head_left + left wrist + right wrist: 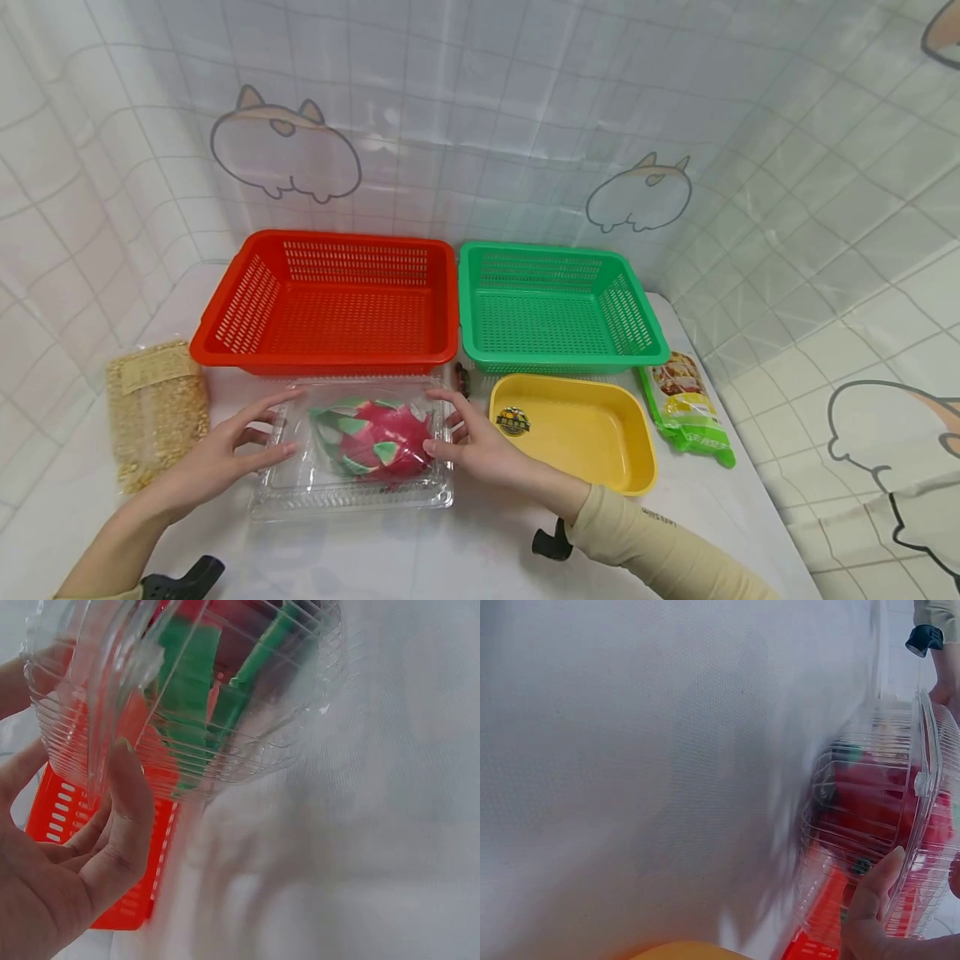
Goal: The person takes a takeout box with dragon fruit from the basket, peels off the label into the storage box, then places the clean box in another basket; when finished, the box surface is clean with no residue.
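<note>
A clear plastic clamshell box (345, 502) lies on the table with its lid over a pink dragon fruit (386, 442) with green scales. My left hand (213, 458) holds the box's left side; in the left wrist view its thumb meets the rim where lid and base join. On the opposite side my right hand (480, 442) grips the box, and the right wrist view shows that thumb on the rim (926, 780) too. Through the ribbed wall, the left wrist view shows the fruit's green parts (187, 682).
Behind the box stand a red basket (322, 360) and a green basket (555, 360). To the right are a yellow tub (577, 425) and a green-edged food packet (686, 400). A bag of yellow grains (157, 408) lies left. A small dark object (462, 379) sits near the baskets.
</note>
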Demonstrator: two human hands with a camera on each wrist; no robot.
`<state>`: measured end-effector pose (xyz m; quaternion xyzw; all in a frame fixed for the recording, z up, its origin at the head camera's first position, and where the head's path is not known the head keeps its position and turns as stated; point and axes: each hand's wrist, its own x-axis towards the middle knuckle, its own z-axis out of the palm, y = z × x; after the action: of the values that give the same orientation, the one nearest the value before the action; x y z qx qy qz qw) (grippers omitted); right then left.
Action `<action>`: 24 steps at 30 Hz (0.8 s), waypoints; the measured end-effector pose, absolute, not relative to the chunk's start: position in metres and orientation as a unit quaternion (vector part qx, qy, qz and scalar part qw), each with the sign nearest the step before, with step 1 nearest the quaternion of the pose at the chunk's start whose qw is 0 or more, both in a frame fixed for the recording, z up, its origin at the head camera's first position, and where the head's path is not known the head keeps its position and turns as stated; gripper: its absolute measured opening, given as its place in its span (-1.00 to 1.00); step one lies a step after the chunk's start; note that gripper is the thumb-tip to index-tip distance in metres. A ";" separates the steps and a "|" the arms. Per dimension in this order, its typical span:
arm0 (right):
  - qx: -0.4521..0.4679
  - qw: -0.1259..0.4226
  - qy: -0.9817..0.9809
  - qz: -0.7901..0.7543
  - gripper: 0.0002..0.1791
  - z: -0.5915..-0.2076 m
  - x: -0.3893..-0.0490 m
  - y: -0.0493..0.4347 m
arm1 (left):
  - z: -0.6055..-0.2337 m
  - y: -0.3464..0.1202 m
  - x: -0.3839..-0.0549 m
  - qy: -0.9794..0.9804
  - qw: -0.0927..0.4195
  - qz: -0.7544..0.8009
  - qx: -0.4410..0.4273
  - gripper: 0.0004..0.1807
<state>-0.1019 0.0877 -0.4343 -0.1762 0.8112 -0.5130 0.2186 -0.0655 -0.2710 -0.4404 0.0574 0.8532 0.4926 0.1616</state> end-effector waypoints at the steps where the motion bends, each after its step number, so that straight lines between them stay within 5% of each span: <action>1: -0.175 0.219 0.811 -0.514 -0.29 -0.435 -0.102 0.088 | -0.440 -0.271 -0.065 0.854 0.159 0.492 0.060 -0.20; 24: -0.142 0.257 0.786 -0.544 -0.37 -0.406 -0.108 0.097 | -0.423 -0.268 -0.059 0.850 0.140 0.500 0.087 -0.26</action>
<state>-0.1079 0.0971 -0.4063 -0.1419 0.7860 -0.5442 0.2568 -0.0588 -0.2677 -0.4228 0.0870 0.8500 0.5004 0.1395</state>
